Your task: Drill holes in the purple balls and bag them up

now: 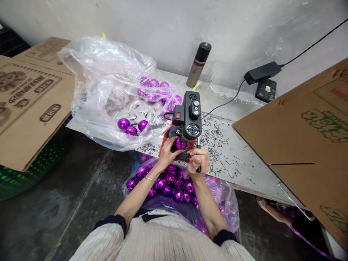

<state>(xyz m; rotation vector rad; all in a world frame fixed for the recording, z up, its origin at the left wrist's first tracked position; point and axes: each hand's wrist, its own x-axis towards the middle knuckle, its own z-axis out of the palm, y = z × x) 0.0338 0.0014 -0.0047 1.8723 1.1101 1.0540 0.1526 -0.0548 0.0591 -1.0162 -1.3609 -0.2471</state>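
Note:
Under the head of a small black drill press (191, 116) sits a shiny purple ball ornament (180, 143). My left hand (169, 152) grips the ball from its left side, thumb and fingers around it. My right hand (198, 160) is wrapped round the black-ended lever (198, 143) at the machine's right side. The machine's base rests on a red mat (163, 142). Where the tool meets the ball is hidden by the machine's head. Below my hands, a clear plastic bag (231, 203) holds several more purple mirrored balls (170, 177).
A second clear bag (108, 65) lies on the table (228, 145) with several purple balls. Dark shavings (217, 152) litter the tabletop. Behind stand a spray can (199, 65) and a power adapter (263, 72) with its cord. Cardboard boxes flank left (32, 101) and right (304, 137).

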